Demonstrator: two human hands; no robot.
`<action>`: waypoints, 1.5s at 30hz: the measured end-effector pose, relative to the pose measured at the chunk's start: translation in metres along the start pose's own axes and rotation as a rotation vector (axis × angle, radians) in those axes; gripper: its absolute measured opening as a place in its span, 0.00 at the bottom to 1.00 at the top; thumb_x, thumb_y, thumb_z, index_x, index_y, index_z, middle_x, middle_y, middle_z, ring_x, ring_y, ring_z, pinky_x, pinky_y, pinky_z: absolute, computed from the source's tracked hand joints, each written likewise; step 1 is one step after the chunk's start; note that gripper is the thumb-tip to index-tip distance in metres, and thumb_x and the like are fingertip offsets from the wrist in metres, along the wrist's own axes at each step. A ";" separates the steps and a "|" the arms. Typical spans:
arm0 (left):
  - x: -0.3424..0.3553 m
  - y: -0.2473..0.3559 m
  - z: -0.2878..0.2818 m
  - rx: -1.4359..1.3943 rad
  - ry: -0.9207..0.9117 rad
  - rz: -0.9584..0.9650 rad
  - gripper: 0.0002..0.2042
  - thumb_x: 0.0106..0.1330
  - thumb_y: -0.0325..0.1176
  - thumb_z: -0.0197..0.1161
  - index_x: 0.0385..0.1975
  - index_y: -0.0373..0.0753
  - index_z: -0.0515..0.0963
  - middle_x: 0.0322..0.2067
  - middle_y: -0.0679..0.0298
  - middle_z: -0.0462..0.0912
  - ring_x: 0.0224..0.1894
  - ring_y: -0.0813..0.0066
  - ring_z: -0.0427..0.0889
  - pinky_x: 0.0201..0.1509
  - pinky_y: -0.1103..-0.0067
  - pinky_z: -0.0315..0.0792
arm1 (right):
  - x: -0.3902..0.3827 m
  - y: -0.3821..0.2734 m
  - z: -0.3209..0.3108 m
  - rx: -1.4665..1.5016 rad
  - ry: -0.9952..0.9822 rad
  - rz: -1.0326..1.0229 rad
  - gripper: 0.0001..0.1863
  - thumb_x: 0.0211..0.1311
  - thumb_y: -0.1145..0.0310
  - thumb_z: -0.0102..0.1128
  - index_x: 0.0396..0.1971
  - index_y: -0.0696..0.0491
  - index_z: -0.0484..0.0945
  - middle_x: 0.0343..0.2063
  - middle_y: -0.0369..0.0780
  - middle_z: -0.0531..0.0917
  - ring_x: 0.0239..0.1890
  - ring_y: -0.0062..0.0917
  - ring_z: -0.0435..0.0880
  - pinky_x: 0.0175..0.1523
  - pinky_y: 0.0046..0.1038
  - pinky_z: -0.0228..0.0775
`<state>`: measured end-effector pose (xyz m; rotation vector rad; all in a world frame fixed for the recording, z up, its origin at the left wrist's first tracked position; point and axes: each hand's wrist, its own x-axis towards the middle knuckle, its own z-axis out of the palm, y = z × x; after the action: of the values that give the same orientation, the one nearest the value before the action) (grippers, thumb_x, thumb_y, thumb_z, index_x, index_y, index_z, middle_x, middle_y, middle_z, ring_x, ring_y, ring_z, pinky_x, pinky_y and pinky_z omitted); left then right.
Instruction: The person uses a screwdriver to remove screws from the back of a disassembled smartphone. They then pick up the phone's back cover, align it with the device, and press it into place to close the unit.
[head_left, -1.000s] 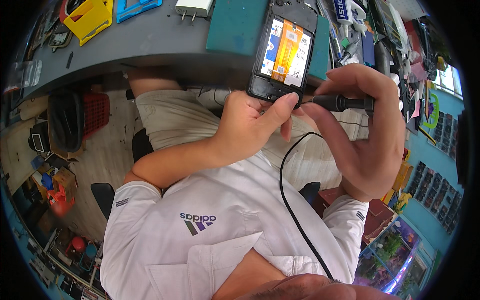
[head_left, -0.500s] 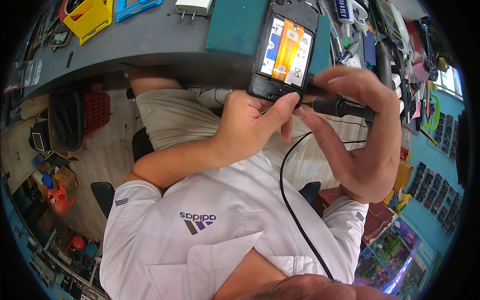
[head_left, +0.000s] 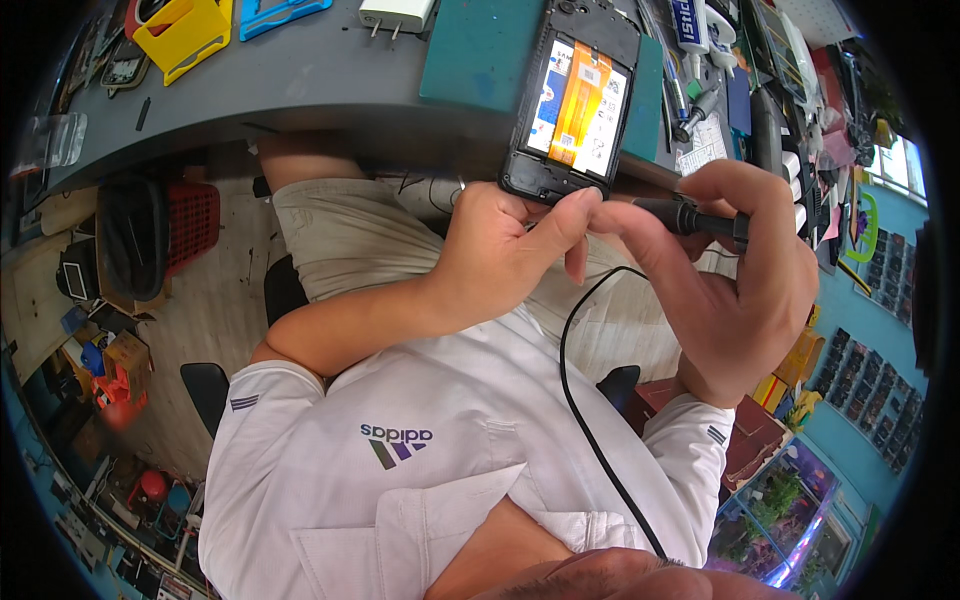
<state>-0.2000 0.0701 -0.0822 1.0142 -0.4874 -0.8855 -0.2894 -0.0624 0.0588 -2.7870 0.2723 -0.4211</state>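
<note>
My left hand [head_left: 495,245] grips the bottom end of a black smartphone [head_left: 575,110] whose back cover is off, thumb on its lower corner. A white battery and a wide orange flex ribbon [head_left: 580,100] show inside it. My right hand [head_left: 730,290] is curled around a black cylindrical tool [head_left: 680,217] beside the phone's lower right corner. Its thumb reaches along the tool to the left thumb at the phone's bottom edge. The tool's tip is hidden behind the fingers.
A green mat [head_left: 470,60] lies under the phone's far end on the grey desk [head_left: 290,80]. Left of it are a white plug adapter [head_left: 395,14] and a yellow holder [head_left: 190,40]. Tubes, pens and tools crowd the right. A black cable [head_left: 580,400] crosses my shirt.
My right hand has shifted slightly right, its index finger curling in over the tool. The right thumb has come up against the phone's bottom corner, covering the tool's tip. The phone is nearly still.
</note>
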 end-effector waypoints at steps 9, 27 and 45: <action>-0.001 -0.002 0.001 -0.017 -0.009 -0.002 0.18 0.81 0.39 0.61 0.35 0.31 0.88 0.22 0.66 0.86 0.24 0.87 0.78 0.28 0.84 0.70 | -0.002 -0.002 0.005 -0.020 0.019 -0.094 0.28 0.51 0.79 0.83 0.50 0.60 0.75 0.36 0.43 0.89 0.36 0.25 0.90 0.44 0.25 0.83; -0.002 0.002 0.004 -0.006 0.026 -0.021 0.17 0.80 0.38 0.61 0.34 0.31 0.88 0.21 0.67 0.86 0.24 0.86 0.79 0.27 0.83 0.71 | -0.006 -0.006 0.007 -0.021 0.061 0.061 0.27 0.50 0.75 0.86 0.44 0.58 0.74 0.33 0.41 0.89 0.35 0.22 0.89 0.42 0.22 0.81; -0.004 0.012 -0.045 0.359 -0.642 -0.031 0.08 0.74 0.33 0.68 0.38 0.35 0.89 0.29 0.63 0.88 0.24 0.78 0.78 0.28 0.76 0.71 | 0.008 0.099 0.066 0.619 0.625 -0.115 0.28 0.63 0.89 0.69 0.55 0.56 0.62 0.47 0.58 0.85 0.48 0.36 0.90 0.50 0.30 0.84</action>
<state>-0.1655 0.0996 -0.0922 1.0480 -1.2073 -1.1785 -0.2745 -0.1385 -0.0316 -2.0120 0.0877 -1.1760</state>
